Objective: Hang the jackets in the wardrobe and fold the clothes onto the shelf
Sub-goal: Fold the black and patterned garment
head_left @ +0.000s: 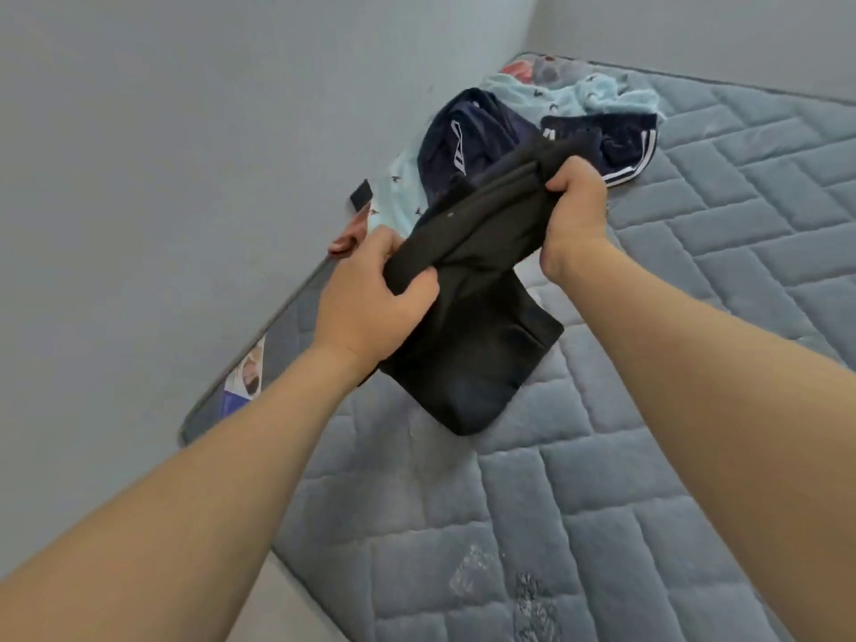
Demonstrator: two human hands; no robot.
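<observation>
Head view: black fabric garment [468,326] held above quilted grey mattress [648,456].
Left hand [370,298] and right hand [576,206] each clench bunched cloth, likely straightening it for folding.

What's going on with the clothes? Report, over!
Left hand and right hand both grip the black garment, held above the mattress. Not folded yet. Clothes pile waits behind; nothing in the way.

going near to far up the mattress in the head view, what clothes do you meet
black garment held in left hand and right hand → navy striped shorts → light blue printed cloth → red item at the far corner
</observation>
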